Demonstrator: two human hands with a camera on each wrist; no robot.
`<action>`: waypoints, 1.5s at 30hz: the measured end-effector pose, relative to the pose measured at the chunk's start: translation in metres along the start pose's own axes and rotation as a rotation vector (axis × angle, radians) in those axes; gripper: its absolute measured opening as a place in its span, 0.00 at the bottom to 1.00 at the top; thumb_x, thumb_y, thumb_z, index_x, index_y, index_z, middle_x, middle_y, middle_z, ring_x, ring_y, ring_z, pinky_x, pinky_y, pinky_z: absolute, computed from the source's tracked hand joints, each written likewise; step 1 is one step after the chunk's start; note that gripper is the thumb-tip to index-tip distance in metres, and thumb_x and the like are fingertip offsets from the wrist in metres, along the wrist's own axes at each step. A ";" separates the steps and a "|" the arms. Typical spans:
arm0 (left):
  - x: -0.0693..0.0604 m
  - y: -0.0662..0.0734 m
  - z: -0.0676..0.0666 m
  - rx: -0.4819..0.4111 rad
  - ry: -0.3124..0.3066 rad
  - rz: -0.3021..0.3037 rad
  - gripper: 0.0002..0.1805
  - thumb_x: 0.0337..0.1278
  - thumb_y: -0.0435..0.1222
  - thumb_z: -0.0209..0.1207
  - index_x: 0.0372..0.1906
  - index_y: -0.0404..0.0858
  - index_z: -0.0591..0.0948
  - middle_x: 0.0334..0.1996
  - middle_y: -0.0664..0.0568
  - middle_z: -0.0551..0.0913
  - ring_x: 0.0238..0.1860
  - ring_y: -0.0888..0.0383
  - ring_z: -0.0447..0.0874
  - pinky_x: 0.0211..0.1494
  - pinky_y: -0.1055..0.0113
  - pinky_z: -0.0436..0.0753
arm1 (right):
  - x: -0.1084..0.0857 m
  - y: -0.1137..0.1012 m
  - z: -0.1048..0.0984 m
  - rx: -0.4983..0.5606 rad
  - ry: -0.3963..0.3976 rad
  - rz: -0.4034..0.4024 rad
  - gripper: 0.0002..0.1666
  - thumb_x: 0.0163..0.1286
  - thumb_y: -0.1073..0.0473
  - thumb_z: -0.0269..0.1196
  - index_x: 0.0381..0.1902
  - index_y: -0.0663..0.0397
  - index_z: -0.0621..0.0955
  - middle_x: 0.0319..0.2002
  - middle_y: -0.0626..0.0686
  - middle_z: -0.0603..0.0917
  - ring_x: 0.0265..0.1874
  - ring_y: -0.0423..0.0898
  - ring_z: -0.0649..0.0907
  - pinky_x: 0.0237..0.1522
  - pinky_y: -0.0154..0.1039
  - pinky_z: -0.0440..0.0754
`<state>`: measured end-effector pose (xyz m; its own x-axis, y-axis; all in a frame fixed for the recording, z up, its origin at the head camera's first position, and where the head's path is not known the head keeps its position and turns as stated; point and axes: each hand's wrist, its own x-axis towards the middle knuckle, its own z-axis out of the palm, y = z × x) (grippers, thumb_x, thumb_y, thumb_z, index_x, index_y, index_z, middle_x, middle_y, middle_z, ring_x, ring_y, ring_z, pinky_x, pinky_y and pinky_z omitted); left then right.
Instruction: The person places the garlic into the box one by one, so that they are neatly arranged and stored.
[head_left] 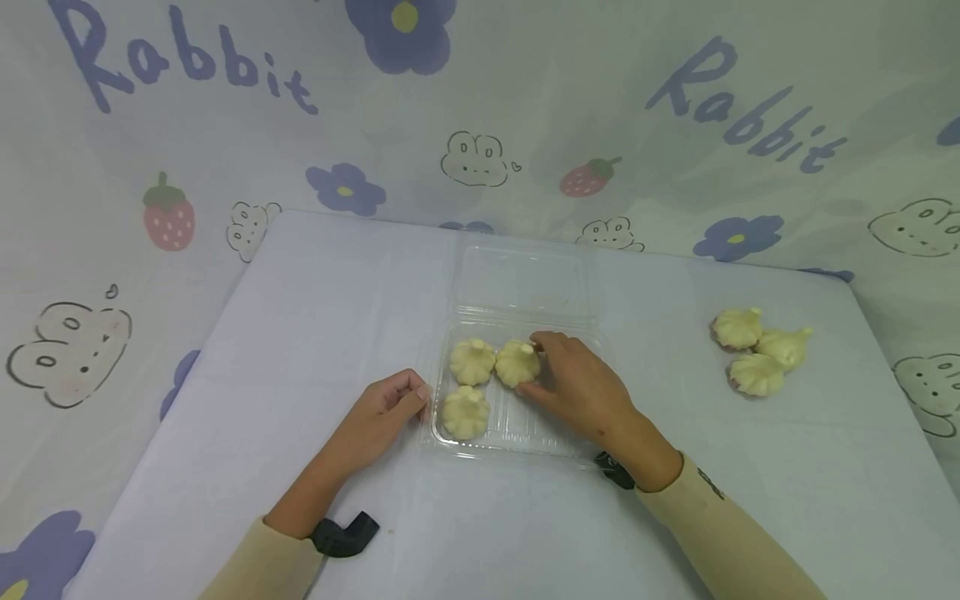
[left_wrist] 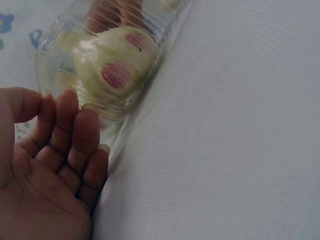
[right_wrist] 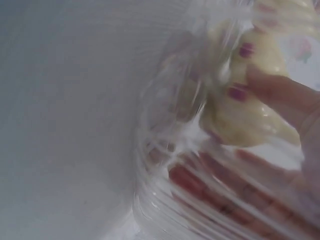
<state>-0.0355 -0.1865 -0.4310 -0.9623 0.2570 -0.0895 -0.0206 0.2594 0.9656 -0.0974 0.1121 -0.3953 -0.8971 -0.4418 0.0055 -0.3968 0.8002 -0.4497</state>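
A clear plastic container (head_left: pixel 540 429) lies with its lid (head_left: pixel 525 279) folded back. Inside it, toward the left, are a garlic bulb (head_left: pixel 472 362) at the back and another garlic bulb (head_left: pixel 466 412) in front. My right hand (head_left: pixel 585 387) reaches in and holds a third garlic bulb (head_left: pixel 517 364) between thumb and fingers, beside the back one. Through the plastic wall, the right wrist view shows the thumb against this pale bulb (right_wrist: pixel 250 117) with purple patches. At the container's left edge, my left hand (head_left: pixel 386 417) pinches the rim with thumb and fingertips (left_wrist: pixel 86 125).
Several garlic bulbs (head_left: pixel 759 374) sit clustered on the right side of the white-covered table (head_left: pixel 315 300). A patterned cloth (head_left: pixel 525 100) with rabbits, flowers and strawberries hangs behind the table. Dark devices (head_left: pixel 345 535) are worn at both wrists.
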 end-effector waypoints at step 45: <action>0.000 -0.003 0.000 -0.003 0.006 0.012 0.15 0.82 0.40 0.52 0.36 0.37 0.78 0.31 0.48 0.80 0.36 0.51 0.75 0.42 0.65 0.75 | -0.005 0.001 -0.005 0.091 0.141 -0.082 0.38 0.63 0.47 0.78 0.65 0.57 0.78 0.59 0.54 0.83 0.62 0.53 0.80 0.62 0.53 0.78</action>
<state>-0.0358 -0.1869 -0.4338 -0.9640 0.2547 -0.0769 -0.0102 0.2535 0.9673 -0.0945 0.1171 -0.3916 -0.8834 -0.4375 0.1677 -0.4561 0.7211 -0.5216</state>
